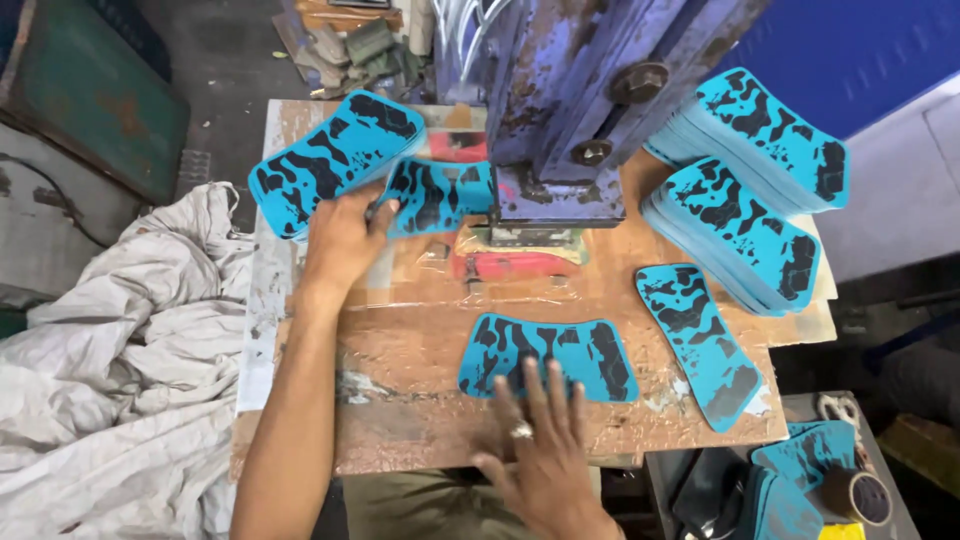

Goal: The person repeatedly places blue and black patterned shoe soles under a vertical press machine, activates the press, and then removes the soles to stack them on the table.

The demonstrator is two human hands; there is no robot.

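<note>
My left hand (345, 235) grips the near end of a blue sheet with black blotches (435, 195), which lies partly under the head of a purple press (560, 120). A stack of the same blue pieces (335, 160) sits just beyond my left hand. My right hand (540, 450), with a ring on one finger, lies flat with spread fingers on the near edge of a curved blue piece (550, 350) on the worn wooden table (400, 350).
Two tall stacks of blue pieces (760, 130) (740, 230) stand at the right, with a single piece (700, 340) in front. White cloth (120, 370) is heaped at the left. More blue pieces and a tape roll (855, 495) lie at lower right.
</note>
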